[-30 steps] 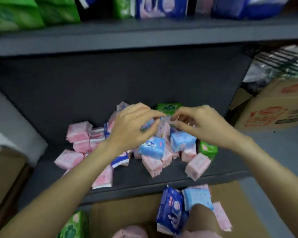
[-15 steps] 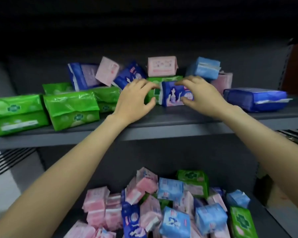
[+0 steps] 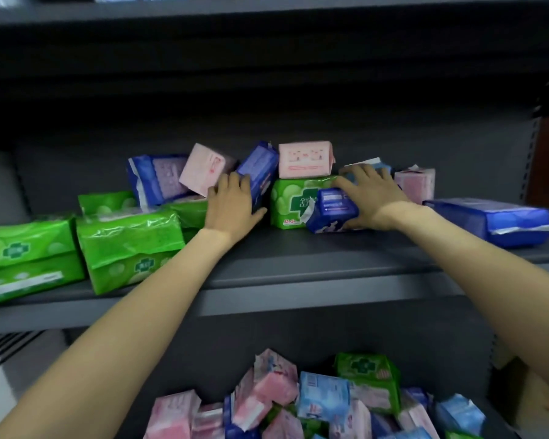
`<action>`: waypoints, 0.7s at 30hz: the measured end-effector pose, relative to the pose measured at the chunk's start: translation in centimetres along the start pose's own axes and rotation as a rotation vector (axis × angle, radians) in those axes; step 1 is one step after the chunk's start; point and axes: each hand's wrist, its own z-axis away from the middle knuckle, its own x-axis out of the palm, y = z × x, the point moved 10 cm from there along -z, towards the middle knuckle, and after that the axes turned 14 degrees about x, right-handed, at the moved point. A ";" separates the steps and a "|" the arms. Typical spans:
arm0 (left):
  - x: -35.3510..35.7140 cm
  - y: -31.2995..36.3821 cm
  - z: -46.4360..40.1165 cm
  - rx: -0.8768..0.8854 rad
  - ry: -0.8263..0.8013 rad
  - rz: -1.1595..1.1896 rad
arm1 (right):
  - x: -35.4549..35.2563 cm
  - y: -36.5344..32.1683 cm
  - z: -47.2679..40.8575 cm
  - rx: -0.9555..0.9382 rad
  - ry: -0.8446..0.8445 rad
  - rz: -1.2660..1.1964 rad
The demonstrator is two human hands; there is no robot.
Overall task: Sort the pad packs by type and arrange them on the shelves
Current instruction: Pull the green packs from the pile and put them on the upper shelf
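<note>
On the middle shelf (image 3: 298, 274) my right hand (image 3: 370, 198) grips a small dark blue pad pack (image 3: 332, 210) that lies in front of a green pack (image 3: 293, 201). My left hand (image 3: 232, 204) rests flat against an upright dark blue pack (image 3: 259, 172), fingers straight. A pink pack (image 3: 305, 158) sits on top of the green one, and another pink pack (image 3: 205, 167) leans to the left of it. Several green packs (image 3: 124, 245) stand at the shelf's left. A heap of mixed pink, light blue and green packs (image 3: 314, 403) lies on the lower shelf.
A long dark blue pack (image 3: 488, 220) lies at the right of the middle shelf, with a pale pink pack (image 3: 415, 183) behind it. A larger blue pack (image 3: 156, 179) leans at the back left. The upper shelf (image 3: 267, 7) overhangs. A cardboard box (image 3: 539, 403) stands at lower right.
The view rose from the lower shelf to the middle one. My right hand carried the small dark blue pack rightward and set it before the green pack; my left hand moved onto the upright blue pack.
</note>
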 end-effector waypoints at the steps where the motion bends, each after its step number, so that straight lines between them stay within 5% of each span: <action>1: 0.3 0.3 -0.1 0.003 -0.015 0.011 | -0.3 0.1 0.2 0.017 -0.001 -0.033; 15: 3.2 2.2 -2.0 -0.061 -0.229 -0.024 | -2.8 0.4 2.8 0.099 0.106 -0.330; 21: -0.9 3.0 -0.7 -0.089 -0.131 0.081 | -3.7 0.4 4.0 0.089 0.139 -0.293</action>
